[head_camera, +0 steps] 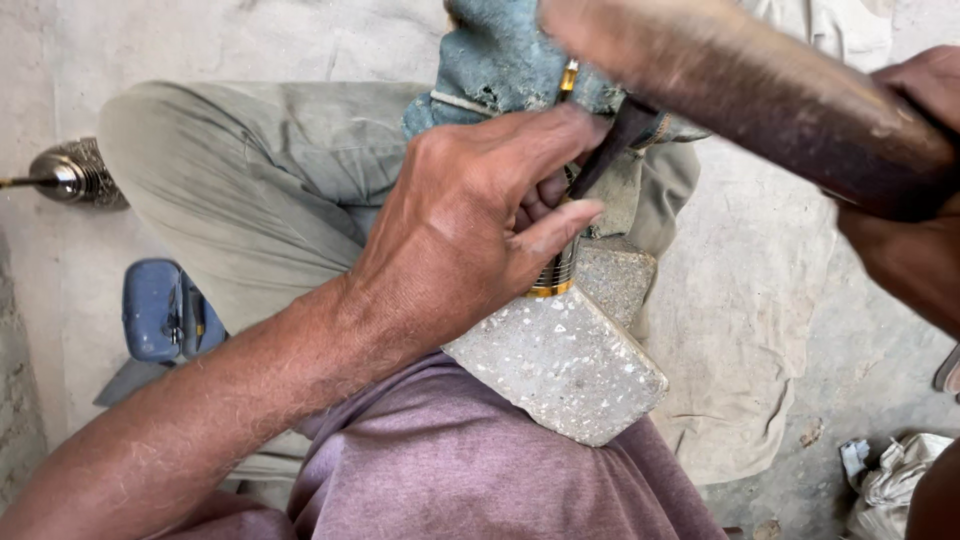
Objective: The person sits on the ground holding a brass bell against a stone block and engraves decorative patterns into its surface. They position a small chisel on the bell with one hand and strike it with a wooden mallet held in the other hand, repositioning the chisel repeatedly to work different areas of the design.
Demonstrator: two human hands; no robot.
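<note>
The left hand (470,225) is clamping a dark punch (610,150) upright against a ribbed metal piece (560,272) resting on the stone block (560,365); the right hand (915,215) is gripping a wooden hammer handle (750,95), which should be landing squarely.

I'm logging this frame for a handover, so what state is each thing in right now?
left hand: closed around a dark tool and a banded metal piece
dark tool: held tilted
stone block: resting on the lap, tilted
right hand: gripping a wooden handle
wooden handle: raised, blurred
</note>
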